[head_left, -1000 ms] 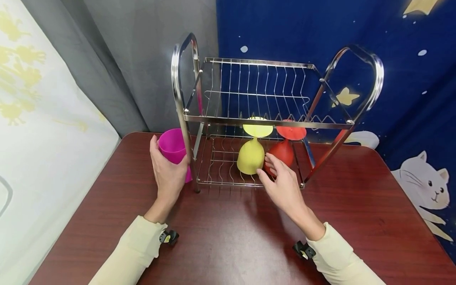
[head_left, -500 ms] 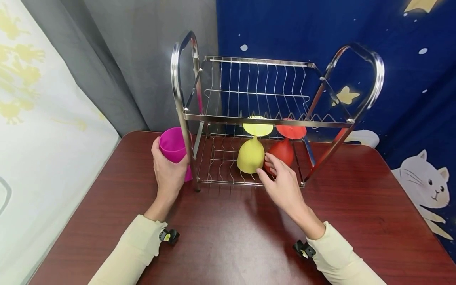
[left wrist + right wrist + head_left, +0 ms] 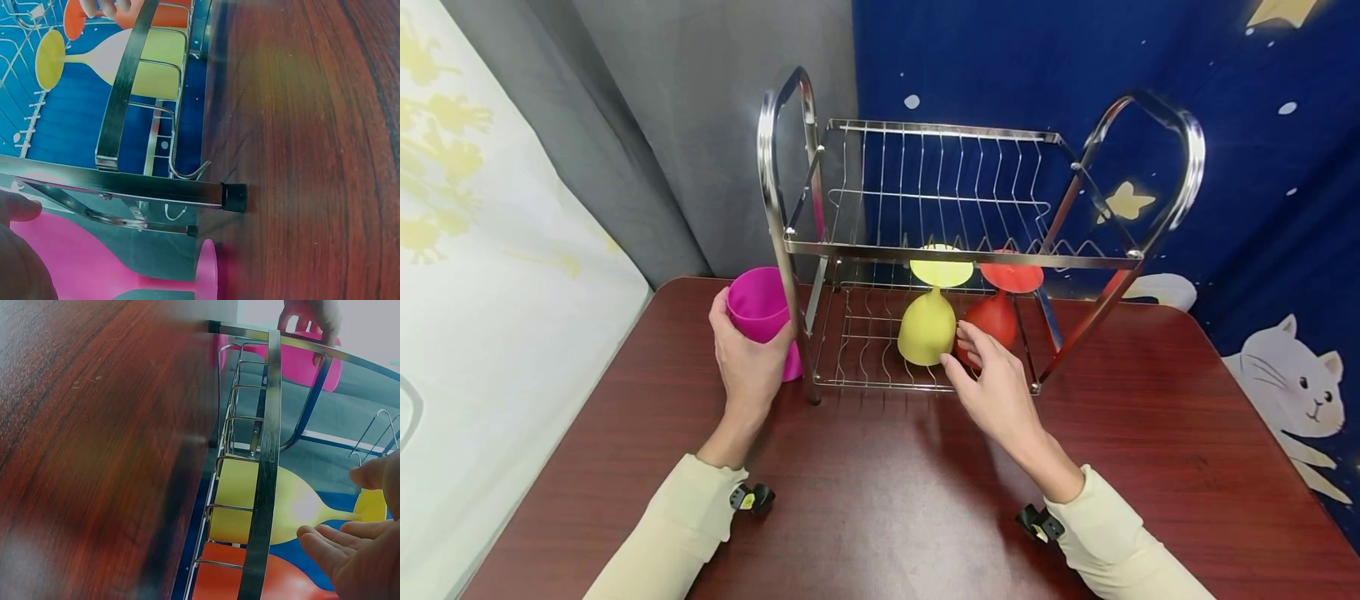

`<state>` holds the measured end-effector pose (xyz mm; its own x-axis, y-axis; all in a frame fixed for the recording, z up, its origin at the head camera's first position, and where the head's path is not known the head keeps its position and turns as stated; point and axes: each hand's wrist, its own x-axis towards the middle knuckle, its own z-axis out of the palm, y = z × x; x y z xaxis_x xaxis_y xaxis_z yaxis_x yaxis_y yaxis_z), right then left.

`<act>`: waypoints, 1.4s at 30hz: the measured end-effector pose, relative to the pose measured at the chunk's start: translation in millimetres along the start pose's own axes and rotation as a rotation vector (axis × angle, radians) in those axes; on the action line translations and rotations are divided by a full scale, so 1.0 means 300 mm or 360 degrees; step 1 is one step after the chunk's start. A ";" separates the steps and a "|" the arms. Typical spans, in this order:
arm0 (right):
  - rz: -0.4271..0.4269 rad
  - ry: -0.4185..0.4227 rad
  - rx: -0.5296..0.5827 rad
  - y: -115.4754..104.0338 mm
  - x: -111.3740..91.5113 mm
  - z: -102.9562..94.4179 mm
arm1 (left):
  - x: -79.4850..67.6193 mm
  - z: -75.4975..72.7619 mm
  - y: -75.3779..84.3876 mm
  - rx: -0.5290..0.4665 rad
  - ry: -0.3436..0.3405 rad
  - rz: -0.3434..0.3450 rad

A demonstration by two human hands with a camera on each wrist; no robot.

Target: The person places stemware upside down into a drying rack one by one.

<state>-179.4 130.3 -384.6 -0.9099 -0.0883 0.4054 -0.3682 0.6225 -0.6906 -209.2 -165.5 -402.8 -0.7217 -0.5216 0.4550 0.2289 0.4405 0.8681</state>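
By chrome wire rack, left grip wraps magenta goblet, right grip empty, half-spread near upturned yellow goblet.

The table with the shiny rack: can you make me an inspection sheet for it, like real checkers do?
Surface: brown table, wood-grained, shiny in front.
Job's things: yellow goblet and red goblet upside down on the lower shelf of the metal rack; pink goblet bowl-up beside the rack's left end.
Clutter: nothing seen.
Hands: left hand holds the pink goblet; right hand is by the yellow and red goblets, touching unclear.
Cables: nothing seen.
Surroundings: grey curtain and blue curtain with stars and a cat behind; white cloth at left.
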 end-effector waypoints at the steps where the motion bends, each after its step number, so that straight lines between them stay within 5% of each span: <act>1: 0.0002 0.0002 -0.0001 0.000 0.001 0.001 | 0.001 -0.002 0.000 -0.0003 -0.0002 -0.0003; 17: -0.0005 0.0032 -0.0011 0.001 0.011 0.008 | 0.033 -0.047 0.026 -0.0198 -0.0055 -0.0108; 33: 0.0007 0.0018 0.0011 0.001 0.012 0.006 | 0.059 -0.086 0.017 -0.0724 -0.0057 0.0009; 42: 0.0011 0.0018 0.0024 0.003 0.012 0.005 | 0.066 -0.103 0.023 -0.1149 -0.0151 0.0038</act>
<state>-183.3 129.3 -384.6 -0.9102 -0.0755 0.4073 -0.3650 0.6111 -0.7023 -201.8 -195.3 -381.7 -0.7573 -0.4379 0.4846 0.5954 -0.1578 0.7878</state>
